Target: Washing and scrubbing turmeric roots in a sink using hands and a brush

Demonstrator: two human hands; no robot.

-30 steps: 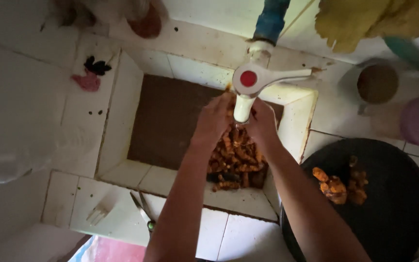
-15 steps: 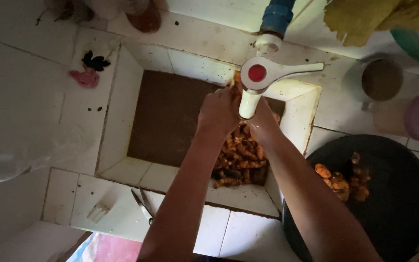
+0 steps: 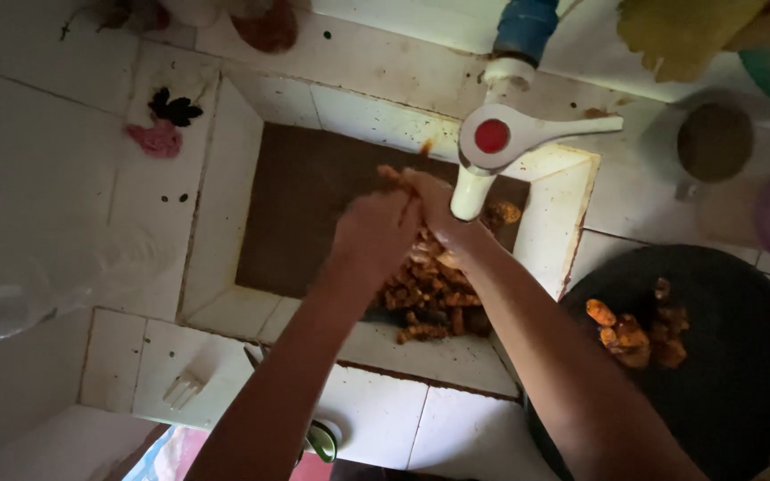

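No packages, labels, signs or screens show here (the nearest candidate, a pale, crumpled clear plastic sheet or bag (image 3: 37,285) at the left edge, is too blurred to tell).

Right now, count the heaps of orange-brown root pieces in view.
2. One heap lies in the tiled sink basin below the tap, partly hidden under both hands. The other sits on the round black tray at right.
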